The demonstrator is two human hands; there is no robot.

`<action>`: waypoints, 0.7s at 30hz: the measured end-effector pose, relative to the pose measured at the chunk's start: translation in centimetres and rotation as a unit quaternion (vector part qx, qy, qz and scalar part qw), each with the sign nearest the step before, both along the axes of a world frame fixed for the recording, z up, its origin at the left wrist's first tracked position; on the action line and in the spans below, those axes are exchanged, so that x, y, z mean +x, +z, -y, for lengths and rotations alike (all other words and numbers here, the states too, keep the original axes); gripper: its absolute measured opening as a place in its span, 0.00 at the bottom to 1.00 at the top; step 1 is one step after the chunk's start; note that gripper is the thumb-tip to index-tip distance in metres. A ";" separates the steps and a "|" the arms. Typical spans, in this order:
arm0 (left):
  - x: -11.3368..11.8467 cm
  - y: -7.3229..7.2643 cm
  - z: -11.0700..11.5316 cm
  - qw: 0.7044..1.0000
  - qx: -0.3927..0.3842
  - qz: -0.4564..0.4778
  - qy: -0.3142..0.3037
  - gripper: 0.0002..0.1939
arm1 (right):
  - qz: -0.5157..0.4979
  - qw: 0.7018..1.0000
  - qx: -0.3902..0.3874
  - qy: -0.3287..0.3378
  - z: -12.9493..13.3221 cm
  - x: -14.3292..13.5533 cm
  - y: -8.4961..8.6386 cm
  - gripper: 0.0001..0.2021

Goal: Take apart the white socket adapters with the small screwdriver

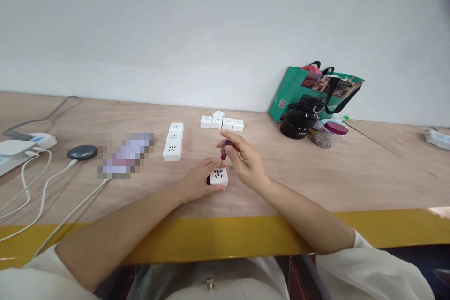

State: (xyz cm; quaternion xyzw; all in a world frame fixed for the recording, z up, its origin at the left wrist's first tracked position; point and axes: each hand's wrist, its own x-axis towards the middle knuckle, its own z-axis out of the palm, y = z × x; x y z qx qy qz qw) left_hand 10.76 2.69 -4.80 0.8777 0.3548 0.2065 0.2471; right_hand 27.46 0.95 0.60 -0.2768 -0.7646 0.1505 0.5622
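"Head view: what does the right hand (248,159) have?"

"A small screwdriver (224,152), its purple-and-red handle pinched between thumb and fingers. The shaft slants down to the upper face of a white socket block (218,178). Whether the tip sits inside an opening there, I can't tell."

"And where is that block?"

"On the bench (316,168), near its yellow front edge and between the two hands. The left hand (201,179) grips it from the side, thumb along the near face, fingers around the far side. Something dark shows between that palm and the block, too small to make out."

"Are there more blocks?"

"Yes. Three stand in a column (173,142) beyond the left hand, slotted faces up. Farther back, four make a side-by-side row (222,123), with a fifth block (219,114) just behind it."

"What else is about?"

"At the right, a black bottle (296,124) stands before a green bag (292,85), with a red-lidded jar (322,139) beside it. At the left lie a pixelated flat device (128,154), a dark oval disc (82,152) and white cables (45,192)."
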 end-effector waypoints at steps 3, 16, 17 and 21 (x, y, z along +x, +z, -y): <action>0.0 0.0 0.0 1.000 -0.001 0.004 -0.002 0.29 | 0.017 0.999 0.040 -0.019 -0.1 0.0 -0.1 0.11; 0.1 0.3 0.0 1.000 0.004 0.023 -0.004 0.28 | 0.026 0.998 0.038 -0.049 0.0 0.1 0.0 0.13; 0.1 0.3 0.0 1.000 0.004 0.025 -0.004 0.28 | 0.022 0.999 0.025 -0.042 0.0 0.1 -0.1 0.14; 0.0 0.2 -0.1 0.999 0.008 0.035 -0.009 0.27 | 0.011 0.999 0.017 -0.043 -0.1 0.0 -0.4 0.12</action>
